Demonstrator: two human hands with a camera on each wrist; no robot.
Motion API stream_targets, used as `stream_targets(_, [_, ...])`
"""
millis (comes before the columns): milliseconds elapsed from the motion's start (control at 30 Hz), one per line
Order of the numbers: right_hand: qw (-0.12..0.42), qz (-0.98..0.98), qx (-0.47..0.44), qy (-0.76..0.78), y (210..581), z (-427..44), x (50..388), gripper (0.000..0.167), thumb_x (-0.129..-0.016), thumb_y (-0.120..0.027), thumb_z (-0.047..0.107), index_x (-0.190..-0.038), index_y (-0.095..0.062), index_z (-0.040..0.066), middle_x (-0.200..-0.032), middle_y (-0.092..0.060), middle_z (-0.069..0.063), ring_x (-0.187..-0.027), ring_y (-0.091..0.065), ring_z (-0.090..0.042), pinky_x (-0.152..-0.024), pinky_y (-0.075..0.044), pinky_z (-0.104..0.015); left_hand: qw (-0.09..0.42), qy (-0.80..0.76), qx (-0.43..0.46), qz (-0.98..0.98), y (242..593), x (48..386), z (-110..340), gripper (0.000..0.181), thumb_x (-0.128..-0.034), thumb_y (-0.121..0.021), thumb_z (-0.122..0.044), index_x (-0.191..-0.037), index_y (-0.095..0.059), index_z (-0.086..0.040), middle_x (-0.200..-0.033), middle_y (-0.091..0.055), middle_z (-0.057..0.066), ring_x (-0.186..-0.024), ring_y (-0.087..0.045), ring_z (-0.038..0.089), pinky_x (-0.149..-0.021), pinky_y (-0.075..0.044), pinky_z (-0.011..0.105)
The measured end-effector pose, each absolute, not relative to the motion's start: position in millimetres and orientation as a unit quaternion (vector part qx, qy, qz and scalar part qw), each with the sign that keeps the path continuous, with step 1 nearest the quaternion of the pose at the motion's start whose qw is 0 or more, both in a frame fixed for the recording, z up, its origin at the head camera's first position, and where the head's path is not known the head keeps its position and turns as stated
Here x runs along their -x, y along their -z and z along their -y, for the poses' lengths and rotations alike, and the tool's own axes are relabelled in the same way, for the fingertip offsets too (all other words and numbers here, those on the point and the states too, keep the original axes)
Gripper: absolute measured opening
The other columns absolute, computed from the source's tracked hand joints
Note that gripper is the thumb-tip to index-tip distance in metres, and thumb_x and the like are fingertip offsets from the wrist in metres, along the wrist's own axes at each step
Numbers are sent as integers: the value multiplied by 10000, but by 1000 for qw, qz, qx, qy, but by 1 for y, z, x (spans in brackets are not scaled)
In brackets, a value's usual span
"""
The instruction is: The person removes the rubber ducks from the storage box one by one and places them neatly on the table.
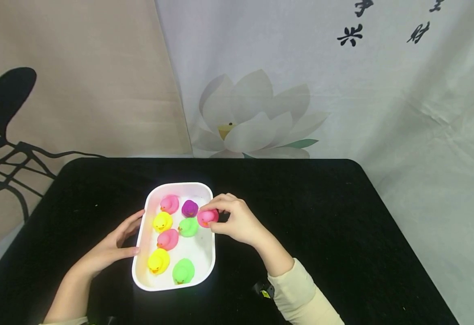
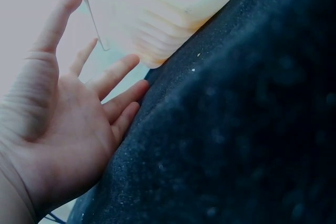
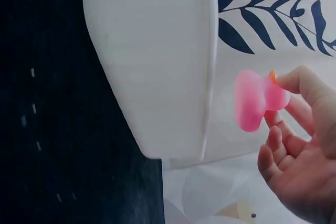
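A white tray [image 1: 204,264] with rounded corners lies on the black table, left of the middle. Inside it are two yellow rubber ducks [image 1: 158,261], two green ones [image 1: 183,271], two pink ones [image 1: 167,239] and a purple one [image 1: 190,208]. My right hand [image 1: 237,221] pinches another pink rubber duck [image 1: 207,218] over the tray's right rim. In the right wrist view this duck [image 3: 251,100] is raised above the rim, between thumb and fingers. My left hand [image 1: 112,246] touches the tray's left side with outstretched thumb and fingers, also seen in the left wrist view.
The black-covered table [image 1: 342,239] extends to the right of the tray. Behind it hangs a light cloth [image 1: 383,113] printed with a lotus flower and dark characters. A small dark device with a yellow-green mark [image 1: 265,293] sits by the right sleeve.
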State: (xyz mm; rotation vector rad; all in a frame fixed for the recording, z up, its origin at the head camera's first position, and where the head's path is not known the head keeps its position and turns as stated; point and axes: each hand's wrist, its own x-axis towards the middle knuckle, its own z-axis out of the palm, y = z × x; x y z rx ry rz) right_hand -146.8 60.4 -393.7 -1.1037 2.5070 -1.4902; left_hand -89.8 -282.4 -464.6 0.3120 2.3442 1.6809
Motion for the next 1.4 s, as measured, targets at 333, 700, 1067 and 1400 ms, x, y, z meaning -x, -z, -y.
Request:
stream_targets(333, [26, -802, 355, 479, 391, -82, 162, 323, -771, -757, 45, -1083, -732, 121, -1037, -640, 16, -912, -536, -167, -758, -518, -444, 120, -577, -108, -801, 465, 89, 283, 890, -799, -728, -151, -1513, -199, -193, -1493, -270, 180, -1289, -257, 459, -859, -450, 612])
stream_targets(700, [32, -812, 349, 467, 399, -104, 175, 331, -766, -751, 34, -1078, -734, 140, -1042, -626, 42, -918, -528, -149, -755, -511, -444, 126, -576, -101, -802, 466, 89, 283, 885, -807, -723, -164, -1515, -192, -201, -1499, -260, 188, -1299, -243, 470, -862, -442, 623])
stream_targets(1067, [59, -818, 331, 467, 410, -122, 186, 338, -769, -739, 4, -1082, -732, 129, -1053, -624, 4, -888, -522, -208, -751, -492, -445, 119, -571, -104, -805, 465, 90, 283, 882, -806, -724, -164, -1514, -200, -196, -1496, -274, 184, -1298, -256, 463, -878, -414, 650])
stream_targets(1400, [74, -823, 326, 460, 425, -134, 192, 327, -779, -724, 19, -1089, -725, 124, -1046, -619, 24, -856, -518, -195, -725, -474, -357, 120, -569, -107, -807, 467, 90, 284, 879, -813, -717, -163, -1519, -197, -216, -1491, -281, 178, -1301, -255, 450, -877, -418, 648])
